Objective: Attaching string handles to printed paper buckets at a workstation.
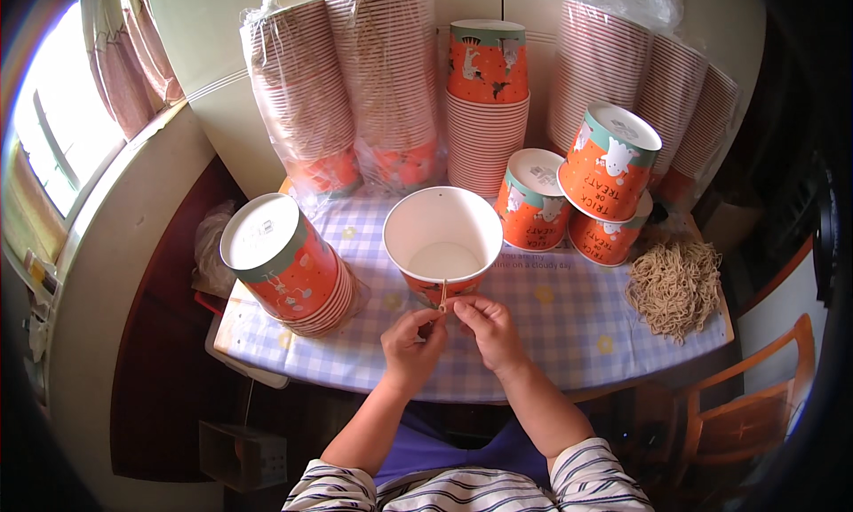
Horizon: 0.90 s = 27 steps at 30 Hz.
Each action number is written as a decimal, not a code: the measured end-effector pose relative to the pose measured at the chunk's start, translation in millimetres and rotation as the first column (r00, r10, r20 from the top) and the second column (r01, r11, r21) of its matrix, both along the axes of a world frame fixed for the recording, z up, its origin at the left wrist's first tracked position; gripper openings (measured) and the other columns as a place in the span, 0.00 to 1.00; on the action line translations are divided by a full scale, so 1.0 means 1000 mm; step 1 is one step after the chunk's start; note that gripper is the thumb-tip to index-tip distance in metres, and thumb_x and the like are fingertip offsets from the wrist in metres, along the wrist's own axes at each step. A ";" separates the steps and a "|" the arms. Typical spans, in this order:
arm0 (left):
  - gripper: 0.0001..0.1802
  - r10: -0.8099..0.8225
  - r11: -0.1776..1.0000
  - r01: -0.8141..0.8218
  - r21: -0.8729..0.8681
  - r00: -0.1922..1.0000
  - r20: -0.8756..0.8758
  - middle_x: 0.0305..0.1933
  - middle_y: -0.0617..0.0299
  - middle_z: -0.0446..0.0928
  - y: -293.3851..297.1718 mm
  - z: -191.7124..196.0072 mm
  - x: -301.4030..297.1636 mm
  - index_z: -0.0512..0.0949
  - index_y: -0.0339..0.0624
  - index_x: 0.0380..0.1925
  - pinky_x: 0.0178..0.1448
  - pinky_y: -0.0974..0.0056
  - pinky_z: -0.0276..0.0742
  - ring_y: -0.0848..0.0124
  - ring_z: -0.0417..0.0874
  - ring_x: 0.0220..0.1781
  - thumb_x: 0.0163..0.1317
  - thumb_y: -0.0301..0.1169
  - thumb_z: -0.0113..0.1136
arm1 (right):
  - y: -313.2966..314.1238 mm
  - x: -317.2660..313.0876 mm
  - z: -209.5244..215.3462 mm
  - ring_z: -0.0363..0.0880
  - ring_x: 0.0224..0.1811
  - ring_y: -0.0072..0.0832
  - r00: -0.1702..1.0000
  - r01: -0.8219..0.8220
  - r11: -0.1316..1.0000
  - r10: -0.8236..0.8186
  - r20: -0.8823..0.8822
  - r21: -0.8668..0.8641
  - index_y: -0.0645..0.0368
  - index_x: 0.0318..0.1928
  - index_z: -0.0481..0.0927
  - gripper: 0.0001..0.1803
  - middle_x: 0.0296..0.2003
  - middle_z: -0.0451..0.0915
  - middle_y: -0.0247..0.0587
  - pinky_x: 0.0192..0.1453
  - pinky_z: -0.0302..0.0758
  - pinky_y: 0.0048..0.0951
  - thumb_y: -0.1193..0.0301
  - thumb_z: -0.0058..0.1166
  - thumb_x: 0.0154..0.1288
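Note:
An upright orange paper bucket [442, 242] with a white inside stands at the near middle of the table. A thin tan string [442, 295] hangs from its near rim. My left hand [412, 340] and my right hand [487, 327] meet just below the rim, both pinching the string's lower end against the bucket's front. A small hole shows in the bucket's far wall.
A checked tablecloth [551, 325] covers the table. A tilted stack of orange buckets [289, 265] lies at left. Upturned buckets [586, 192] sit at right, tall wrapped stacks [355, 86] behind. A pile of tan strings [675, 285] lies far right. A wooden chair [755, 396] stands lower right.

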State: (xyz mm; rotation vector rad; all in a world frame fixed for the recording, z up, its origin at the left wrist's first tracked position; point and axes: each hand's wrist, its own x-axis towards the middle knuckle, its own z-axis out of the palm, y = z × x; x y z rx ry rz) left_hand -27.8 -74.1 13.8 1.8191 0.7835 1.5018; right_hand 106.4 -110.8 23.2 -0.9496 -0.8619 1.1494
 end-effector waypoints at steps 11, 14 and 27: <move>0.05 -0.178 0.927 0.234 -0.292 0.963 0.204 0.31 0.62 0.80 -0.002 -0.014 -0.006 0.78 0.33 0.35 0.32 0.76 0.74 0.80 0.78 0.29 0.58 0.18 0.59 | 0.015 -0.005 0.003 0.75 0.34 0.15 0.993 -0.060 0.997 0.065 -0.101 0.055 0.64 0.37 0.83 0.09 0.32 0.82 0.33 0.40 0.72 0.18 0.70 0.58 0.63; 0.04 -0.152 0.900 0.247 -0.360 0.950 0.273 0.31 0.61 0.80 0.000 -0.013 -0.007 0.78 0.33 0.35 0.33 0.74 0.75 0.79 0.78 0.28 0.59 0.19 0.58 | 0.020 -0.004 -0.004 0.74 0.32 0.14 0.998 0.066 0.992 -0.066 -0.001 0.111 0.64 0.36 0.83 0.09 0.30 0.81 0.31 0.37 0.71 0.18 0.70 0.58 0.63; 0.05 -0.118 0.845 0.310 -0.436 0.903 0.413 0.31 0.66 0.80 0.008 -0.011 -0.006 0.78 0.37 0.37 0.29 0.79 0.66 0.84 0.73 0.27 0.61 0.23 0.60 | 0.013 0.004 0.001 0.70 0.27 0.12 0.957 0.119 0.983 -0.151 0.246 0.141 0.63 0.34 0.81 0.09 0.26 0.78 0.28 0.31 0.68 0.18 0.68 0.59 0.63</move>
